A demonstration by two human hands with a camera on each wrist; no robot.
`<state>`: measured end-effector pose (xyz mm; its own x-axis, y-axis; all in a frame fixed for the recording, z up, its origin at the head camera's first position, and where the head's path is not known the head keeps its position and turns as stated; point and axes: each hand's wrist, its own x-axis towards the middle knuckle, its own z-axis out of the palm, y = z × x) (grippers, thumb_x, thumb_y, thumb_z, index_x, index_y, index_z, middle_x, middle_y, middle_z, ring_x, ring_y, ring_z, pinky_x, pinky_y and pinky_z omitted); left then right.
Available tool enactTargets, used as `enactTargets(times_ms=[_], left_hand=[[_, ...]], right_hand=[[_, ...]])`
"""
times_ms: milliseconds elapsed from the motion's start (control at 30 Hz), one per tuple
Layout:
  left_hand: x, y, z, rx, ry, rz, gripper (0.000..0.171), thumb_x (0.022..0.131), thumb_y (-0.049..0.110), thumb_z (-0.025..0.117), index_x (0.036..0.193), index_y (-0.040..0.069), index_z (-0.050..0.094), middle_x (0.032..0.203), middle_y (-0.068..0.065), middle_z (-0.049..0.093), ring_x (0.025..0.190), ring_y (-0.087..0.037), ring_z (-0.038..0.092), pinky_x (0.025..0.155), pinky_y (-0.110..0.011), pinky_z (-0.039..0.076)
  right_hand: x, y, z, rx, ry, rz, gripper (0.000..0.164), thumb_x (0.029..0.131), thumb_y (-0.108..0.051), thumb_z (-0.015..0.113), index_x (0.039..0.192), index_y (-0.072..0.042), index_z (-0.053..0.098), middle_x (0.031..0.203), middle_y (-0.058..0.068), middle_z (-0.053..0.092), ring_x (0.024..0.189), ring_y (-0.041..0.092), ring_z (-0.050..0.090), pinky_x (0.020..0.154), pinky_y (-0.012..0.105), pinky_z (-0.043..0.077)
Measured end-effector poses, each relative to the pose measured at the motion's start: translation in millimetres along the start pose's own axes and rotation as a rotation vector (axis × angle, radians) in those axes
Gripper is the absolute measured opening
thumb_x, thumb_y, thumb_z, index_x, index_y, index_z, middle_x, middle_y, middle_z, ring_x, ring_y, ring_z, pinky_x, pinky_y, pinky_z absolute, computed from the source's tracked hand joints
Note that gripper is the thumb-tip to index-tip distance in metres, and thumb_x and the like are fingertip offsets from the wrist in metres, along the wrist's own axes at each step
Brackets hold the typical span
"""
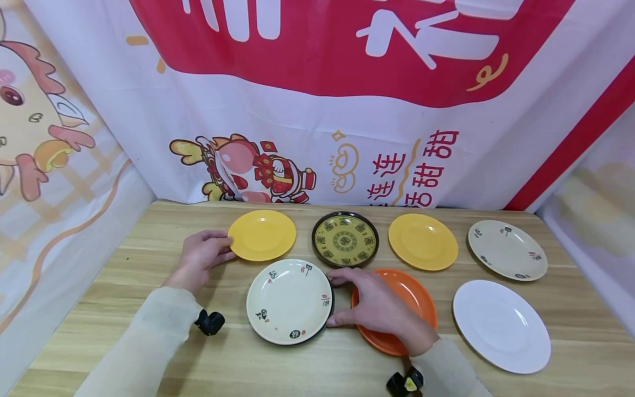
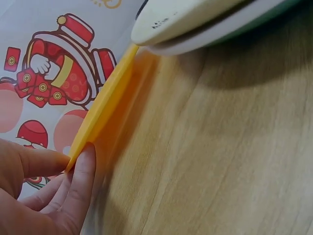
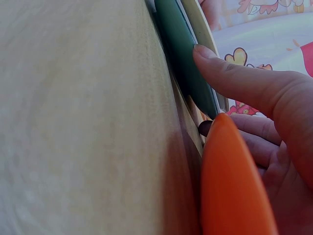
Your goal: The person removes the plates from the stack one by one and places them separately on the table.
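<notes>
My left hand (image 1: 203,259) pinches the left rim of a yellow plate (image 1: 262,234) between thumb and fingers. In the left wrist view, that yellow plate (image 2: 105,105) is tilted, its edge between thumb and fingertips. At front centre, a cream plate with dark and red motifs (image 1: 290,300) lies on top of a green-sided plate (image 3: 178,54). My right hand (image 1: 374,303) holds the right side of this stack, thumb and fingers spread along the rim. Below that hand is an orange plate (image 1: 412,298), partly hidden by it.
Behind the stack stands a brown-rimmed patterned plate (image 1: 345,240). To the right lie a second yellow plate (image 1: 423,241), another cream patterned plate (image 1: 507,250) and a white plate (image 1: 502,325). A printed cloth (image 1: 322,116) hangs along the wooden table's (image 1: 223,369) back edge.
</notes>
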<state>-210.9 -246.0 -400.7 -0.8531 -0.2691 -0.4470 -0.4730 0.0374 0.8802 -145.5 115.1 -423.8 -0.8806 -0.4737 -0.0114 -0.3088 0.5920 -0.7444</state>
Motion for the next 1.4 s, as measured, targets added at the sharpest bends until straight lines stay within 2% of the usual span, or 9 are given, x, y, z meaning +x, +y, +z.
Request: enactTargets(times_ms=[200,333,467,800,933,1200,1400], left_hand=[[1.2,-0.4,2.1,0.123,0.015,0.01,0.051,0.109,0.013,0.061,0.156,-0.003,0.048,0.153,-0.021,0.053,0.099,-0.011,0.07,0.092,-0.026,0.067],[1.3,-1.7,2.1,0.189,0.029,0.03,0.047,0.109,0.013,0.062,0.153,-0.003,0.052,0.148,-0.024,0.058,0.087,-0.008,0.073,0.086,-0.026,0.068],[1.8,-3.2,2.5,0.225,0.043,0.065,0.043,0.108,0.011,0.065,0.147,-0.005,0.056,0.134,-0.024,0.066,0.073,-0.005,0.073,0.079,-0.026,0.069],[2.0,-2.6,5.3,0.348,0.068,0.071,0.04,0.108,0.015,0.065,0.143,-0.004,0.058,0.114,-0.018,0.071,0.07,-0.011,0.073,0.07,-0.026,0.068],[1.4,-2.9,5.5,0.357,0.058,0.076,0.041,0.109,0.017,0.065,0.143,-0.004,0.058,0.111,-0.016,0.07,0.07,-0.011,0.072,0.07,-0.026,0.068],[2.2,-1.9,3.3,0.341,0.03,0.077,0.05,0.113,0.034,0.055,0.147,-0.003,0.053,0.107,-0.011,0.07,0.072,-0.009,0.072,0.073,-0.025,0.068],[3.8,-2.2,-7.3,0.308,0.024,0.124,0.048,0.114,0.031,0.052,0.146,-0.004,0.054,0.114,-0.014,0.072,0.079,-0.009,0.073,0.076,-0.026,0.069]], right_hand=[[0.2,-0.3,-0.9,-0.005,-0.003,-0.001,0.084,0.071,-0.039,0.102,0.144,-0.021,0.067,0.129,-0.008,0.076,0.126,0.017,0.068,0.121,0.052,0.05],[0.1,-0.6,-0.7,0.001,-0.004,-0.002,0.084,0.071,-0.039,0.102,0.144,-0.02,0.067,0.129,-0.007,0.076,0.126,0.018,0.068,0.121,0.052,0.049],[-0.1,-0.8,-0.5,-0.001,-0.002,-0.001,0.084,0.071,-0.039,0.102,0.144,-0.02,0.067,0.128,-0.007,0.076,0.126,0.018,0.068,0.121,0.052,0.049],[-0.6,-0.3,-0.3,-0.001,-0.002,-0.007,0.082,0.071,-0.039,0.102,0.143,-0.02,0.067,0.129,-0.006,0.076,0.126,0.017,0.068,0.12,0.052,0.05],[-0.5,-0.1,-0.3,0.006,-0.004,-0.007,0.083,0.071,-0.039,0.102,0.143,-0.02,0.067,0.13,-0.006,0.076,0.127,0.018,0.068,0.12,0.052,0.05],[-1.1,-0.6,-1.4,0.005,-0.005,-0.005,0.083,0.071,-0.039,0.102,0.144,-0.02,0.067,0.13,-0.005,0.076,0.127,0.019,0.067,0.12,0.052,0.051],[-0.6,-1.2,-1.7,0.006,-0.012,-0.007,0.084,0.071,-0.039,0.102,0.145,-0.02,0.067,0.131,-0.005,0.076,0.129,0.019,0.067,0.121,0.053,0.05]])
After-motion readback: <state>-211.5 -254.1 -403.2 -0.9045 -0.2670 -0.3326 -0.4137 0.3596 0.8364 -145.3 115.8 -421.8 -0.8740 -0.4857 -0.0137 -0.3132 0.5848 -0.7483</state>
